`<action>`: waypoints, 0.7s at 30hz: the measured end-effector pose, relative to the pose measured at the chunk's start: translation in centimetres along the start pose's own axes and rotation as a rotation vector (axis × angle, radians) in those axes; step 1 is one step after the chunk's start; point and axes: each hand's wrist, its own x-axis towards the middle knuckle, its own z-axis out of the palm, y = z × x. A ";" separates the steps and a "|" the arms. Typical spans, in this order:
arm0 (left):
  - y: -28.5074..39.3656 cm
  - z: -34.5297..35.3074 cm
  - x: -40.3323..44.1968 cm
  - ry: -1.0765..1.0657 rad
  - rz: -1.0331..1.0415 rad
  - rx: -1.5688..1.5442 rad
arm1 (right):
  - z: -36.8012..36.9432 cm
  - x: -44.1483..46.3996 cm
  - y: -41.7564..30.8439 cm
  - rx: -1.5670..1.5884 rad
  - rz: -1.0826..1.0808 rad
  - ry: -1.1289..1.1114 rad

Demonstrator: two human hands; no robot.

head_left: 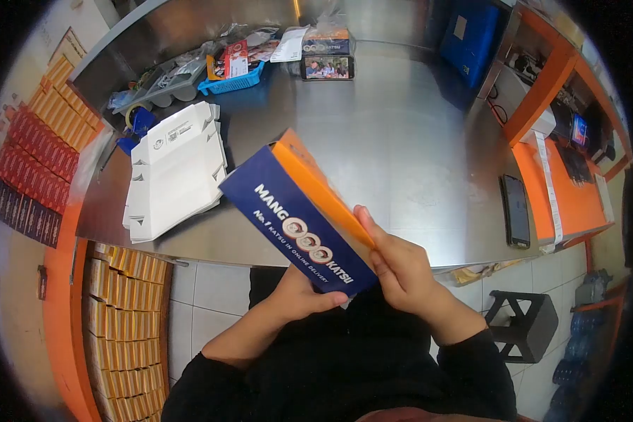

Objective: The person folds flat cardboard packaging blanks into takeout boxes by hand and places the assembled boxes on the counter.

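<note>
The head view (fisheye-wide) looks forward, down over the counter (pixel 422 155).

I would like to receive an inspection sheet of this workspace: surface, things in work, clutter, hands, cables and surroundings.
Surface: shiny metal tabletop; flat white cartons stacked at left.
Things in work: navy-and-orange box, held up, tilted.
Clutter: grey tray, blue basket and lit phone toward the back; dark phone near the right edge.
Hands: left hand holds the box's lower end; right hand grips its orange side.
Cables: thin cable beside the orange shelf at right; ends not traceable.
Surroundings: dark stool on tiled floor; stacked yellow-and-white boxes below, at left.
</note>
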 end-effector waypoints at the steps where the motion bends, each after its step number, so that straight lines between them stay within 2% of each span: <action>1: -0.1 0.1 0.0 -0.006 0.016 -0.005 | 0.2 0.0 0.7 0.048 -0.121 -0.018; 2: -0.1 0.1 0.0 -0.013 0.033 -0.007 | 0.4 0.1 0.9 0.047 -0.121 -0.018; 4: -0.7 0.0 0.1 -0.025 0.053 -0.065 | 1.0 0.4 1.1 -0.025 -0.251 -0.095; 6: -0.6 -0.1 0.2 -0.026 0.063 -0.080 | 1.1 0.4 1.0 0.032 -0.231 -0.115; 8: -1.2 0.8 0.9 0.213 0.136 0.097 | 0.4 0.7 0.4 0.075 -0.166 -0.147; 10: -0.2 1.1 1.8 0.308 0.124 0.456 | 0.9 1.1 -1.1 0.086 -0.082 -0.102; 11: 0.0 2.0 2.4 0.374 0.176 0.404 | 1.8 1.4 -1.3 0.018 -0.126 0.029; 12: -0.3 2.3 2.5 0.320 0.195 0.177 | 2.3 1.7 -1.3 -0.051 -0.173 0.162; 13: -0.4 2.4 2.9 0.324 0.292 0.385 | 2.4 2.1 -1.2 -0.128 -0.193 0.263; 14: -0.8 2.3 3.1 0.328 0.385 0.593 | 1.8 2.4 -1.7 -0.127 -0.196 0.264; 15: -1.6 1.5 3.5 0.285 0.364 0.551 | 0.5 2.8 -2.4 -0.178 -0.115 0.276; 16: -2.1 1.7 2.6 0.392 0.288 0.533 | -0.8 3.1 -2.5 -0.226 -0.033 0.286; 18: -1.4 0.9 1.9 0.387 0.424 0.922 | -3.3 3.5 0.3 -0.670 -0.174 0.453; 20: -0.9 -1.3 1.3 0.373 0.309 1.126 | -6.3 3.4 3.5 -0.983 -0.045 0.434; 21: -1.0 -2.4 1.1 0.433 0.337 1.025 | -7.6 3.2 5.2 -1.097 0.057 0.403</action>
